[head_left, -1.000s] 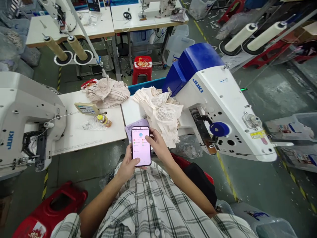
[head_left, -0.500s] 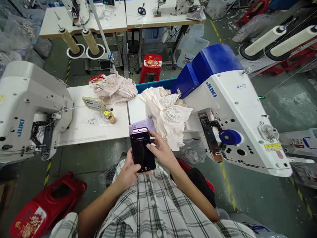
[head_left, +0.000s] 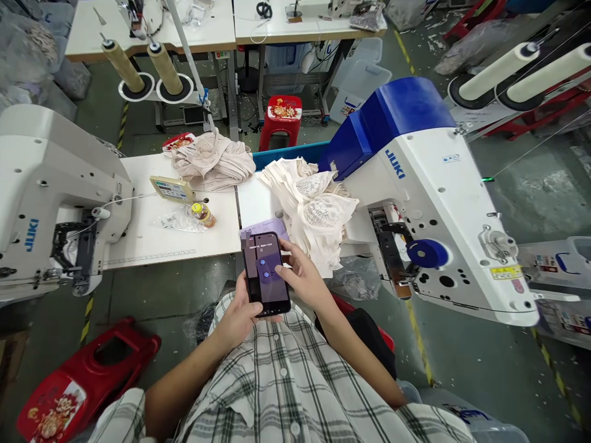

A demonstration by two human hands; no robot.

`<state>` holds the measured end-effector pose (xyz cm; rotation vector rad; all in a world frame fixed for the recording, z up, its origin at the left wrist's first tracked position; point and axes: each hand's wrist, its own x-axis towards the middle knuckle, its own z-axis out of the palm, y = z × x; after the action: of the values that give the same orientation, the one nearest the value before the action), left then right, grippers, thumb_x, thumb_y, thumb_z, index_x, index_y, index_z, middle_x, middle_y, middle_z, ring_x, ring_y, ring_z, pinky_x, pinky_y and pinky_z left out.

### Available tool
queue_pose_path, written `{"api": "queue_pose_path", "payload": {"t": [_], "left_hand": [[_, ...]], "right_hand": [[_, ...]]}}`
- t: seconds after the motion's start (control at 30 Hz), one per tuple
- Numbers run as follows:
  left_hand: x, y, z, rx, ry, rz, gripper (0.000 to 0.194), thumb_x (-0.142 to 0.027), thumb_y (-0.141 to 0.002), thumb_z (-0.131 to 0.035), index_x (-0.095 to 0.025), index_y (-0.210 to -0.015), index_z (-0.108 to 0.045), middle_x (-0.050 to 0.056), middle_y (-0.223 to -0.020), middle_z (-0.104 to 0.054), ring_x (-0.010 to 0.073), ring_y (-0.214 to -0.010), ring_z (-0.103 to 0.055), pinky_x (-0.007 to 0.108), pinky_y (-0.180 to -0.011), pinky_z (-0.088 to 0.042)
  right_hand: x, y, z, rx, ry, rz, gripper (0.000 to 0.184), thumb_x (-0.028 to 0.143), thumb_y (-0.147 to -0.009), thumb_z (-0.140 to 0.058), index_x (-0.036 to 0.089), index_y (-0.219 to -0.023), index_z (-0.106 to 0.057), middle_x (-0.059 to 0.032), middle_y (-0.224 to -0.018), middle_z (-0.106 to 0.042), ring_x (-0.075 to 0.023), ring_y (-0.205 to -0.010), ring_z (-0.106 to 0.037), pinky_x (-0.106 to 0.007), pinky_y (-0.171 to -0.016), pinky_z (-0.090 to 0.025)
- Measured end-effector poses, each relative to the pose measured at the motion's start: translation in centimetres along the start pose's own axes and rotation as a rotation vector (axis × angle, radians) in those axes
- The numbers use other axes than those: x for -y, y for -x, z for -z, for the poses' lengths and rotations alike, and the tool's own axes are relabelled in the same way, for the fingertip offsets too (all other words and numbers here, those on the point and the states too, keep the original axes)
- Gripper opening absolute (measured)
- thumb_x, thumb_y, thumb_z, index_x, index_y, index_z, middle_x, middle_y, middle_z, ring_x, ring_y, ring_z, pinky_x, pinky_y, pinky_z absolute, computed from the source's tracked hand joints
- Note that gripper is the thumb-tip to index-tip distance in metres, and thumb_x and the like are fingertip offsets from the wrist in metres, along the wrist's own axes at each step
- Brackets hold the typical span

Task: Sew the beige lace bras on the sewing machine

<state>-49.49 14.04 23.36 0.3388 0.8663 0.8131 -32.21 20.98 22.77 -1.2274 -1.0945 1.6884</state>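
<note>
A smartphone [head_left: 266, 292] is held upright in front of my shirt, its screen facing me. My left hand [head_left: 240, 312] is closed around its lower left side, the thumb lying near the bottom of the screen. On the right edge, my right hand [head_left: 302, 277] grips it too, with the thumb over the glass and the fingers behind. The screen is dark with a purple patch, two small blue round marks and a line of text too small to read. Just beyond the phone lies a purple paper slip [head_left: 272, 227], partly covered by it.
Cream bra pieces with lace [head_left: 318, 212] are heaped right of the slip, beige fabric [head_left: 215, 161] farther back. A bottle with a yellow cap [head_left: 203, 214] stands by a control panel [head_left: 172, 188]. JUKI sewing machines flank me, left [head_left: 55, 166] and right [head_left: 415, 191]. Red stools stand on the floor.
The phone's screen went from a light pink page to black, then to a purple picture with two blue marks. Both hands keep hold of the phone. The view has shifted slightly.
</note>
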Motion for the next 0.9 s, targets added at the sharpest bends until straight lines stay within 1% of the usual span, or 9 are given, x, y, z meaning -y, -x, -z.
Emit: {"api": "queue_pose_path", "payload": {"t": [0.17, 0.27, 0.37, 0.43, 0.53, 0.7, 0.9], "left_hand": [[-0.3, -0.1, -0.1, -0.016, -0.022, 0.005, 0.077, -0.029, -0.084, -0.066, -0.034, -0.146, -0.022, 0.010, -0.143, -0.047, 0.0297, -0.120, -0.057, 0.048, -0.090, -0.058], [-0.2, -0.3, -0.2, -0.021, -0.057, -0.007, 0.078, -0.029, -0.083, -0.067, -0.034, -0.147, -0.022, 0.011, -0.145, -0.045, 0.0300, -0.117, -0.058, 0.048, -0.087, -0.059], [0.0, -0.4, -0.1, -0.016, -0.100, -0.035, 0.080, -0.029, -0.084, -0.066, -0.036, -0.149, -0.019, 0.010, -0.149, -0.041, 0.0296, -0.119, -0.056, 0.048, -0.089, -0.058], [0.2, -0.5, 0.0, -0.005, -0.106, -0.043, 0.080, -0.028, -0.085, -0.065, -0.037, -0.150, -0.019, 0.009, -0.149, -0.041, 0.0289, -0.121, -0.055, 0.048, -0.092, -0.057], [0.2, -0.6, 0.2, -0.001, -0.086, -0.035, 0.079, -0.027, -0.084, -0.066, -0.037, -0.149, -0.021, 0.008, -0.147, -0.044, 0.0284, -0.122, -0.055, 0.048, -0.094, -0.056], [0.0, -0.7, 0.2, 0.005, -0.060, -0.025, 0.079, -0.030, -0.082, -0.067, -0.037, -0.148, -0.024, 0.008, -0.148, -0.044, 0.0295, -0.119, -0.057, 0.047, -0.089, -0.057], [-0.4, -0.7, -0.3, -0.010, -0.062, -0.008, 0.080, -0.028, -0.081, -0.068, -0.034, -0.147, -0.023, 0.009, -0.149, -0.044, 0.0283, -0.112, -0.060, 0.044, -0.084, -0.059]], "right_hand": [[-0.3, 0.0, 0.0, 0.000, -0.025, -0.015, 0.056, 0.029, -0.086, -0.064, 0.027, -0.139, -0.046, -0.0086, -0.139, -0.052, -0.0230, -0.116, -0.058, -0.041, -0.096, -0.052], [-0.7, 0.0, -0.4, 0.000, -0.020, -0.003, 0.065, 0.027, -0.084, -0.066, 0.027, -0.143, -0.040, -0.0085, -0.139, -0.053, -0.0230, -0.116, -0.058, -0.042, -0.099, -0.051], [-1.1, 0.0, -0.8, -0.024, 0.039, 0.018, 0.072, 0.026, -0.082, -0.069, 0.027, -0.146, -0.035, -0.0089, -0.142, -0.051, -0.0241, -0.120, -0.056, -0.044, -0.104, -0.047], [-1.2, 0.0, -0.9, -0.035, 0.060, 0.025, 0.072, 0.025, -0.082, -0.068, 0.027, -0.146, -0.034, -0.0093, -0.142, -0.050, -0.0242, -0.119, -0.056, -0.045, -0.104, -0.047], [-1.3, -0.1, -0.7, -0.026, 0.027, 0.031, 0.069, 0.025, -0.083, -0.066, 0.027, -0.144, -0.035, -0.0091, -0.141, -0.051, -0.0239, -0.120, -0.056, -0.045, -0.105, -0.046], [-1.3, -0.2, -0.2, -0.007, -0.014, 0.038, 0.066, 0.025, -0.083, -0.064, 0.028, -0.143, -0.038, -0.0083, -0.141, -0.052, -0.0245, -0.126, -0.052, -0.045, -0.106, -0.045], [-0.8, -0.1, 0.1, 0.016, -0.055, 0.047, 0.067, 0.022, -0.081, -0.063, 0.028, -0.142, -0.038, -0.0072, -0.139, -0.053, -0.0232, -0.123, -0.053, -0.044, -0.105, -0.046]]}}
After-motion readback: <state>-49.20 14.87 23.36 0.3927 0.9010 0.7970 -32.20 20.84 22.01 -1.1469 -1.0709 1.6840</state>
